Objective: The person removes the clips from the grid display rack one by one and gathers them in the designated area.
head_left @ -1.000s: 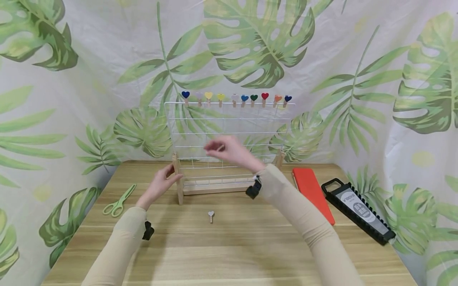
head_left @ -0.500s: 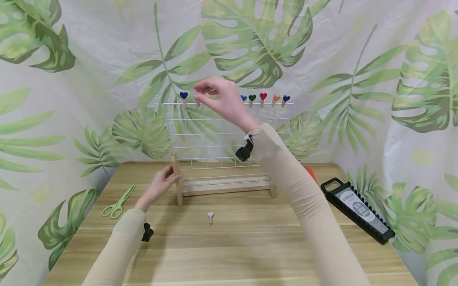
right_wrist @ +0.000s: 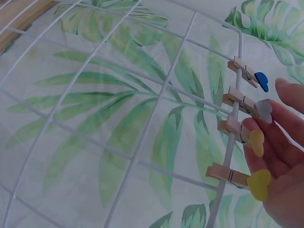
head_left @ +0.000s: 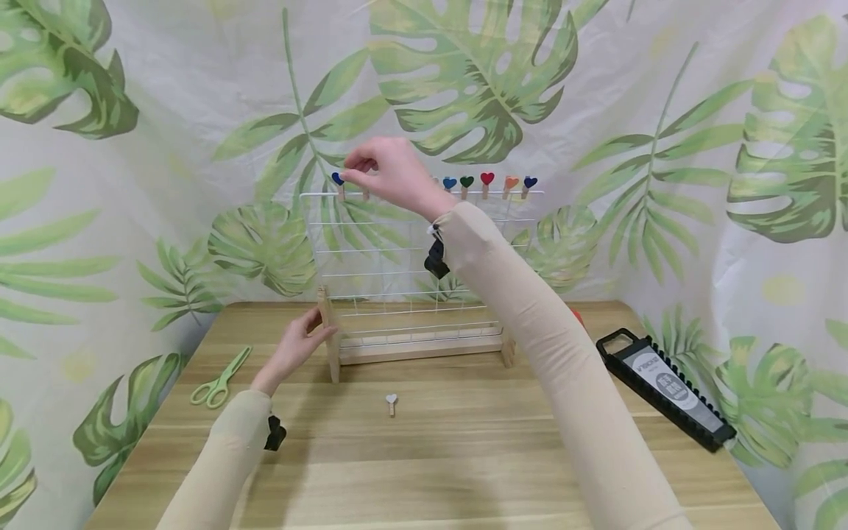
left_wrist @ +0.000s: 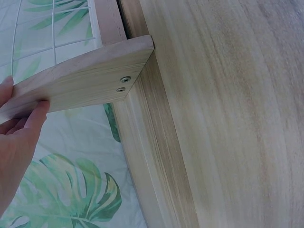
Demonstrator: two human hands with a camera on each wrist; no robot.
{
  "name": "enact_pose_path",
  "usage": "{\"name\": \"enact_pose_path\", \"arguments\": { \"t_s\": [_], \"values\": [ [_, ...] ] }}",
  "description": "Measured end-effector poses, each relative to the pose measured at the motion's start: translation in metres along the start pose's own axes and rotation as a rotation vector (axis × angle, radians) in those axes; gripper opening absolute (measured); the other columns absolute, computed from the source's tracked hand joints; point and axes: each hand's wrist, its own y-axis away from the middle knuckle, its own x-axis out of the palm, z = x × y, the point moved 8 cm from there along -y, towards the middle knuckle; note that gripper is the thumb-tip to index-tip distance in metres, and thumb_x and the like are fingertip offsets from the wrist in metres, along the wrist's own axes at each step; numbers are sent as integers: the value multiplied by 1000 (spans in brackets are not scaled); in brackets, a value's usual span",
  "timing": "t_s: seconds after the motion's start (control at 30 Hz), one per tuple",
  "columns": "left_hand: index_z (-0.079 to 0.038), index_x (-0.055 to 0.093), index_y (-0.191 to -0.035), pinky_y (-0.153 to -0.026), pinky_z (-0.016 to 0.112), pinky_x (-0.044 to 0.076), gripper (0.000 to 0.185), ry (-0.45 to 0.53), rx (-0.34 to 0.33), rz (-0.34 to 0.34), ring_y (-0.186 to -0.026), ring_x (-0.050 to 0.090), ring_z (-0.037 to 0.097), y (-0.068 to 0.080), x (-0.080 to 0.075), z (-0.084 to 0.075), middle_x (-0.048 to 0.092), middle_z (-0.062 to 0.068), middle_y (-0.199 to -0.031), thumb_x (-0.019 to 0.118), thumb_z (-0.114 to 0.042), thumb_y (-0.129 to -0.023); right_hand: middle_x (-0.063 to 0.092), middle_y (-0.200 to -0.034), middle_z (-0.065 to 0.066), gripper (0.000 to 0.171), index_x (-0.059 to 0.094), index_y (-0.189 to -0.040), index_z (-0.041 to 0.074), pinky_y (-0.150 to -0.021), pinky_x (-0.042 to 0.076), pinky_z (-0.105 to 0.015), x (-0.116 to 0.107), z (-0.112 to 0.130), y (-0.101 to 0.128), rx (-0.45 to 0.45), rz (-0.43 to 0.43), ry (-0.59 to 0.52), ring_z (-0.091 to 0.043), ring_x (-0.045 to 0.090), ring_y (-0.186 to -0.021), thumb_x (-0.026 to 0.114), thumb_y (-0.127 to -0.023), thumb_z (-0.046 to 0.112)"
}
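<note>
right hand [head_left: 387, 173] raised, fingers curled — left hand [head_left: 296, 346] low

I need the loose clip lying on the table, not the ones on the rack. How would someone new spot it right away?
Start at the white wire grid rack standing in its wooden base on the wooden table. On the bare tabletop just in front of the base lies a small wooden clothespin with a pale heart. It is the only clip off the rack; all the others are pegged along the top wire.

Unreadable label on black tray [head_left: 665, 385], seemingly.
</note>
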Motion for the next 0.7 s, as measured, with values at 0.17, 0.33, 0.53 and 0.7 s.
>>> {"name": "enact_pose_path", "arguments": {
  "t_s": [0.17, 0.33, 0.53, 0.7],
  "values": [
    [8, 28, -152, -117, 60, 34, 64, -1, -6, 1, -144, 34, 47, 0, 1, -2, 37, 33, -153, 56, -19, -102, 77, -102, -5, 24, 77, -109, 9, -85, 56, -21, 5, 2, -2, 1, 42, 32, -14, 71, -79, 61, -99, 26],
    [12, 28, -150, -115, 61, 35, 61, -4, -7, 10, -143, 32, 51, 3, 1, -14, 35, 36, -151, 56, -13, -102, 78, -98, -5, 24, 78, -107, 10, -75, 52, -17, 5, 4, -5, -3, 41, 51, -12, 67, -73, 61, -99, 26],
    [10, 31, -149, -114, 59, 37, 60, -1, 7, 0, -142, 34, 50, 1, -1, -12, 38, 35, -150, 57, -14, -101, 78, -98, -4, 23, 78, -106, 10, -77, 53, -16, 6, 8, -8, 0, 37, 62, -9, 66, -73, 62, -99, 25],
    [10, 32, -149, -113, 60, 38, 61, -5, 10, -6, -142, 35, 51, 1, 0, -6, 39, 36, -150, 58, -17, -101, 77, -102, -5, 21, 77, -107, 9, -79, 53, -15, 10, 10, -7, -1, 43, 56, -10, 67, -86, 62, -99, 21]
  ]
}}
